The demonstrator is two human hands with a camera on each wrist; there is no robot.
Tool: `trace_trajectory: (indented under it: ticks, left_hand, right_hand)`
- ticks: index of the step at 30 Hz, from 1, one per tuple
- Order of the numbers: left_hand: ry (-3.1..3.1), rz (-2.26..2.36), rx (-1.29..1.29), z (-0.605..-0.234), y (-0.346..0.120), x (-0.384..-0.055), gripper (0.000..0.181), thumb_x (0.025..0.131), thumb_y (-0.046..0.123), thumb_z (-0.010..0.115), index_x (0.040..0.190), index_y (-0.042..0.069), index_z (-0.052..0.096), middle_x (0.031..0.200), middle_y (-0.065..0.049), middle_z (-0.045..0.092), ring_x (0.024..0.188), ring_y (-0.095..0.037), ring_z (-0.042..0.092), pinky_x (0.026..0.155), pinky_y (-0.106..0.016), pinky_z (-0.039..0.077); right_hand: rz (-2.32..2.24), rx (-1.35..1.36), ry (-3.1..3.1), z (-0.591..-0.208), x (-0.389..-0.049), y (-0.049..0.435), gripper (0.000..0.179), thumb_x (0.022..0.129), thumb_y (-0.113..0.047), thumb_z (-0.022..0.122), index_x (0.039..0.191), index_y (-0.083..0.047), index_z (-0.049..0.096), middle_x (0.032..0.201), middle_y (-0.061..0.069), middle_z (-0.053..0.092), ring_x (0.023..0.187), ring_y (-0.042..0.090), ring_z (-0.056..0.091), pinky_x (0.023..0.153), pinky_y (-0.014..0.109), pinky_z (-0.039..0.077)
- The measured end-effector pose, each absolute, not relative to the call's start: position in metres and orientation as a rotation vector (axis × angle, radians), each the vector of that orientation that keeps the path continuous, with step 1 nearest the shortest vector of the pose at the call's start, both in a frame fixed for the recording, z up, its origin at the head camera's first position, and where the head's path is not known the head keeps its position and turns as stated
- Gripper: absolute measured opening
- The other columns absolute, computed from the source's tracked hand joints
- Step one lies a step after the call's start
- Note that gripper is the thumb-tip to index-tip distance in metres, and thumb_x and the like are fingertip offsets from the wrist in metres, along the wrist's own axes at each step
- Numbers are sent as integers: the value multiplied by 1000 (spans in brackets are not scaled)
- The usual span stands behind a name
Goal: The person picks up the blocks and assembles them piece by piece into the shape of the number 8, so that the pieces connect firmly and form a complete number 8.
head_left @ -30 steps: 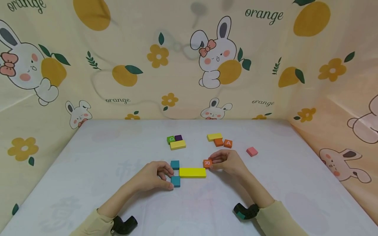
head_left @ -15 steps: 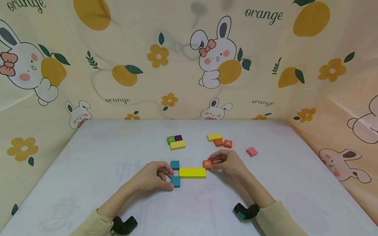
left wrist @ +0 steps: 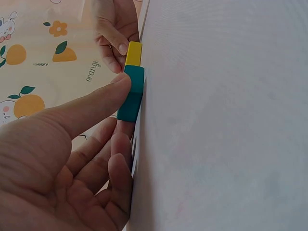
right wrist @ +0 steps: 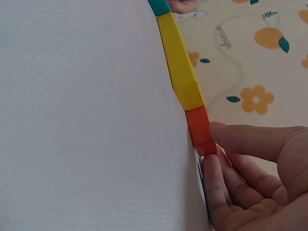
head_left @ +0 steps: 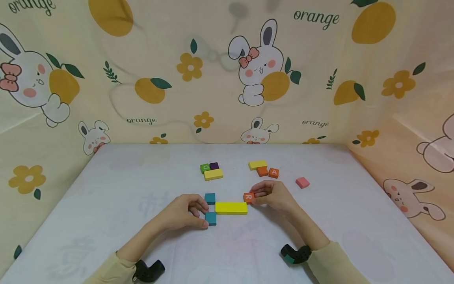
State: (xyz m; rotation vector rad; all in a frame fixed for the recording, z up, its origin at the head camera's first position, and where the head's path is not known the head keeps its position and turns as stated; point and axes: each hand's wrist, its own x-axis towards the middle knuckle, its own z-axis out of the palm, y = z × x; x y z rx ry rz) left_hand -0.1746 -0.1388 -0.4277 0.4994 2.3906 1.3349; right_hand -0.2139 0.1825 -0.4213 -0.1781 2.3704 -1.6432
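right hand (head_left: 273,196): pinching orange R block (head_left: 248,198), leftward at fingertips | left hand (head_left: 186,211): gripping near teal block (head_left: 211,218), right of thumb

Head view: high behind left grip (head_left: 183,212) and right grip (head_left: 277,195), well back, facing forward-down. Wrist views: rolled, close behind each grip, looking along desk (head_left: 227,252) toward the other. All share yellow block (head_left: 231,208).

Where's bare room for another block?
Bare table lies between the forearms, nearer than the long yellow block, and right of the pink block. Crowded: the long yellow block's ends, with teal blocks, orange R block, left hand and right hand.
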Motion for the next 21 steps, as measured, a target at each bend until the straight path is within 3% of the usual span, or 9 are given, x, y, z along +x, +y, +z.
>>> trace_trajectory:
  ticks: [21]
  left_hand:
    - [2374, 1343, 496, -426, -138, -173, 39, 75, 27, 88, 104, 13, 66, 95, 3, 67, 83, -21, 57, 74, -33, 49]
  right_hand:
    - [-1609, -146, 2402, -419, -211, 181, 32, 79, -2, 81, 109, 1, 69, 99, 10, 70, 88, 23, 64, 80, 27, 52]
